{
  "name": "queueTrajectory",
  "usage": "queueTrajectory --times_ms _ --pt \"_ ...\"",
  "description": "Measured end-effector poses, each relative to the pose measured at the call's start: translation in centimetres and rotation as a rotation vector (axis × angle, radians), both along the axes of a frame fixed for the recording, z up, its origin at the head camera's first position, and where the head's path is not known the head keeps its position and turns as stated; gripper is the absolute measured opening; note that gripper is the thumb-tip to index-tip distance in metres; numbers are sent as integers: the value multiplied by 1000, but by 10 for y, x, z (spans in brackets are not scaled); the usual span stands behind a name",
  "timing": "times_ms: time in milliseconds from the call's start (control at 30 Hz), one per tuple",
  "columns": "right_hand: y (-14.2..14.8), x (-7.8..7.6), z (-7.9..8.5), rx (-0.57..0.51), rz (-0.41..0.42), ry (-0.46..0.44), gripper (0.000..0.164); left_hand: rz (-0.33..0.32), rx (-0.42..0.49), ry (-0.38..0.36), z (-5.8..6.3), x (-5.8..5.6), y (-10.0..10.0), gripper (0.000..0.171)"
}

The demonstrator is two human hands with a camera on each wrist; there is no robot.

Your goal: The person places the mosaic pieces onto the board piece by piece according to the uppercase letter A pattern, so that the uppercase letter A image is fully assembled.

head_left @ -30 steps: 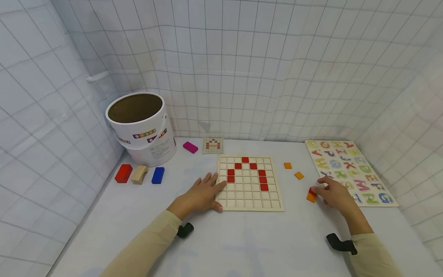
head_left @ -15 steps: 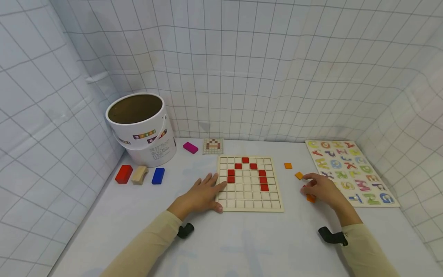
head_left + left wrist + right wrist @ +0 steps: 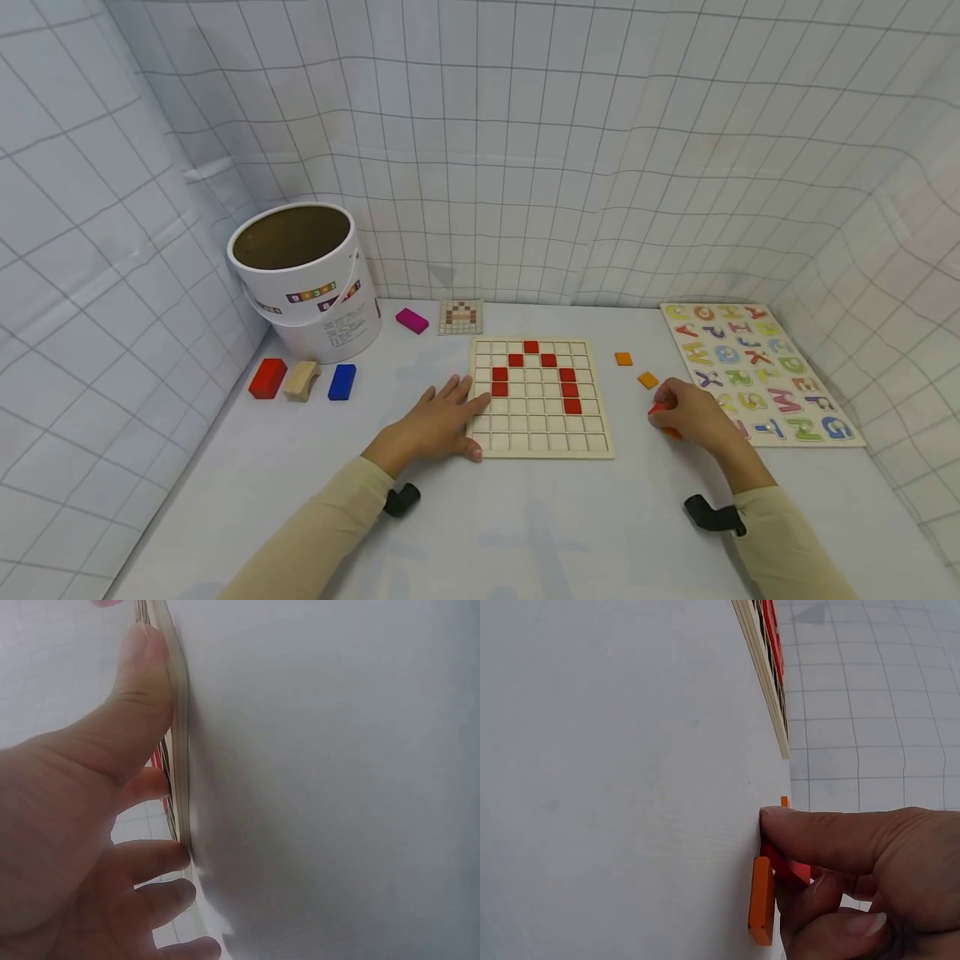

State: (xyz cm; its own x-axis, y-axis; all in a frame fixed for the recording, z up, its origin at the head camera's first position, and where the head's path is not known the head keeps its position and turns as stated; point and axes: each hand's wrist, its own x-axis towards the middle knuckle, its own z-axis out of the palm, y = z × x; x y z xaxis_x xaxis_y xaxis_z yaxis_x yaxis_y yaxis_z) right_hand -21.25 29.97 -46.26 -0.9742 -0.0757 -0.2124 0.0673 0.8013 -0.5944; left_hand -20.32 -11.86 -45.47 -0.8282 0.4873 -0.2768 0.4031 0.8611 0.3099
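Observation:
A wooden grid board lies at the middle of the table in the head view, with several red tiles set in an arch in its cells. My left hand rests with spread fingers along the board's left edge, its thumb at the near corner. To the right of the board, my right hand pinches a red square tile between thumb and fingers. Right beside that tile is an orange tile, mostly hidden under the hand in the head view. Two more orange tiles lie farther back.
A pattern card and a magenta block lie behind the board. At left stand a white bucket, a red block, a wooden arch block and a blue block. An alphabet board lies at right.
My right hand has moved left from beside the alphabet board and its fingers have closed on the red tile that lay against the orange one. The left hand has stayed on the board.

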Motion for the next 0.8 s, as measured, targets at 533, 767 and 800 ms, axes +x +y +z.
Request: queueTrajectory --times_ms 533,767,800 --pt "-6 -1 6 -544 -22 -4 47 2 0 0 0 0 0 93" --pt "-25 -7 -1 -724 -121 -37 46 7 -9 -2 -3 -1 0 93" --pt "-29 -8 -2 -745 -110 -38 46 5 -8 1 -3 -1 0 93"
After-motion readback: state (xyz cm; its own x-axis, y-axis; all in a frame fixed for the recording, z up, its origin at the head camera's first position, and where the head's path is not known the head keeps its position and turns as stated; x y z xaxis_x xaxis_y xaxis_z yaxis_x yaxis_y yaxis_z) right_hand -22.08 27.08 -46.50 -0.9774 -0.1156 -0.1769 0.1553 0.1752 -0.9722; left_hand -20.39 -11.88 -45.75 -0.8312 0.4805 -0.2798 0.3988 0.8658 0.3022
